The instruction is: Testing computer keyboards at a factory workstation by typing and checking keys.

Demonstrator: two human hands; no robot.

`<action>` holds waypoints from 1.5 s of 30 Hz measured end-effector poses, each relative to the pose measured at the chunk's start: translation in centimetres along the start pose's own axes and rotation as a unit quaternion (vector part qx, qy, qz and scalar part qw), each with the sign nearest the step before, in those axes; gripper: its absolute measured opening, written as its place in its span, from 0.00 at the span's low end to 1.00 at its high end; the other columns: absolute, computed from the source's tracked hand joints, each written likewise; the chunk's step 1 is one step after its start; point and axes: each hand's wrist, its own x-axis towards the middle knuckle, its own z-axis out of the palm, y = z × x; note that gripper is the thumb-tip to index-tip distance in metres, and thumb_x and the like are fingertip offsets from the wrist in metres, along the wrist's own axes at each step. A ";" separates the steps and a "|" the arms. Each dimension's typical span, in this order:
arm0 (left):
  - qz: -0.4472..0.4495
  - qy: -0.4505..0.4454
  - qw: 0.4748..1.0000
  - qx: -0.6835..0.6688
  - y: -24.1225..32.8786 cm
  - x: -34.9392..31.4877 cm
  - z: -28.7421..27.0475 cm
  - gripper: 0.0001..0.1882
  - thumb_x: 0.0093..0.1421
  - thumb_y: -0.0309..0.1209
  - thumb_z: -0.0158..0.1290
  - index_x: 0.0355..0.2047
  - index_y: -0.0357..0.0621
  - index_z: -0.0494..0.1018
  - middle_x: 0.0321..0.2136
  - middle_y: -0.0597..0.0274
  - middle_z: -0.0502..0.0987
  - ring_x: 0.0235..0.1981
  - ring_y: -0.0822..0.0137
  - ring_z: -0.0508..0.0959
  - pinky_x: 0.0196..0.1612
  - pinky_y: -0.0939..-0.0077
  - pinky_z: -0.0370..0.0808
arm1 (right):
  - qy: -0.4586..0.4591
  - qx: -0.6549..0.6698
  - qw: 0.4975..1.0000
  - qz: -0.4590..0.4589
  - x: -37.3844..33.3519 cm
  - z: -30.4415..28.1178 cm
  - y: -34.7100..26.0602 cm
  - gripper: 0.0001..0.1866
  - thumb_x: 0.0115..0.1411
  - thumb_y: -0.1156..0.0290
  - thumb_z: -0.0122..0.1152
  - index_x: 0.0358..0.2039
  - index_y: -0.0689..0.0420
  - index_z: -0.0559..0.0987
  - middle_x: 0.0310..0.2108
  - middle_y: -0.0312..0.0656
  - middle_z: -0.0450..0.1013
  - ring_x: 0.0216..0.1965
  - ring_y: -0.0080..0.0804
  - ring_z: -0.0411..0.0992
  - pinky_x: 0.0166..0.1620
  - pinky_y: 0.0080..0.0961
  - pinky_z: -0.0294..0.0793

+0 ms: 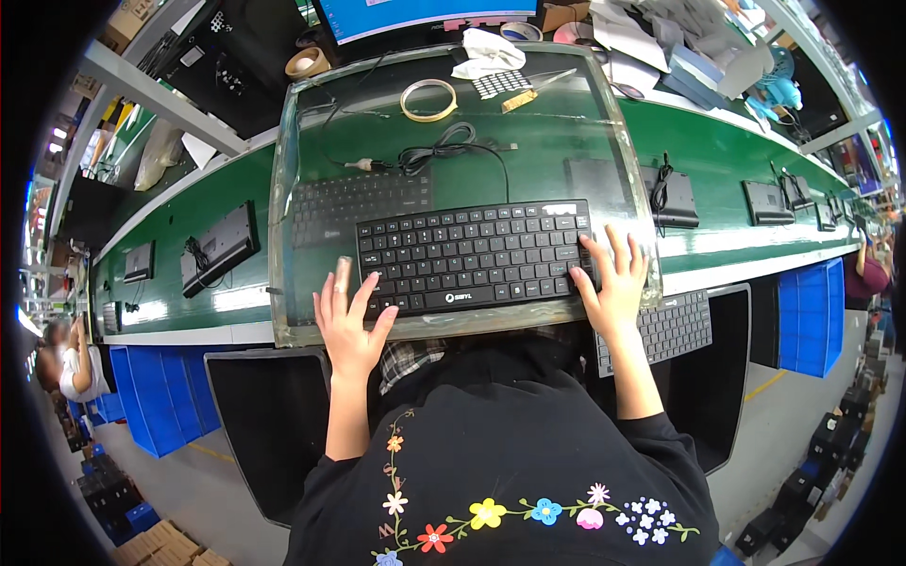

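Note:
A black keyboard (pixel 472 253) lies face up on a clear-topped work board (pixel 368 123) in front of me. My left hand (pixel 349 325) is at its lower left corner, fingers spread and fingertips by the corner keys; one finger wears a pale wrap. At the right end, my right hand (pixel 613 283) has its fingers stretched out, with the thumb and a fingertip at the edge keys. Neither hand grips anything. The keyboard's black cable (pixel 444 151) lies loosely coiled behind it. A second, faint keyboard shape (pixel 344 203) shows through the clear top.
A tape roll (pixel 428 101), white cloth (pixel 486 55) and monitor (pixel 425 17) are at the back. Face-down keyboards (pixel 222 250) lie along the green bench (pixel 260 179). Another keyboard (pixel 675 330) sits over a black bin (pixel 722 396). Other people work at far left and right.

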 end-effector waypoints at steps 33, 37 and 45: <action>0.130 0.252 0.941 -0.186 0.2 1.8 -2.7 0.20 0.51 0.24 0.54 0.46 0.41 0.68 0.38 0.60 0.77 0.41 0.61 0.78 0.54 0.57 0.65 | -0.134 0.176 0.854 -0.471 7.9 4.9 -18.2 0.15 0.54 0.57 0.60 0.41 0.46 0.77 0.55 0.37 0.67 0.62 0.49 0.55 0.60 0.66 0.45; 0.156 0.254 0.930 -0.213 3.1 6.7 -3.2 0.17 0.52 0.24 0.54 0.44 0.41 0.71 0.39 0.59 0.78 0.39 0.60 0.78 0.53 0.59 0.66 | -0.213 0.135 0.896 -0.365 10.1 6.2 -17.8 0.23 0.57 0.53 0.55 0.53 0.42 0.71 0.53 0.35 0.70 0.63 0.47 0.53 0.61 0.66 0.40; 0.313 -0.165 0.925 -0.136 14.4 8.9 2.3 0.33 0.55 0.55 0.51 0.59 0.61 0.63 0.60 0.68 0.63 0.64 0.48 0.54 0.60 0.29 0.36 | -0.101 -0.104 0.989 -0.017 7.0 -3.2 0.8 0.18 0.57 0.59 0.59 0.49 0.42 0.76 0.42 0.33 0.77 0.59 0.44 0.59 0.62 0.58 0.42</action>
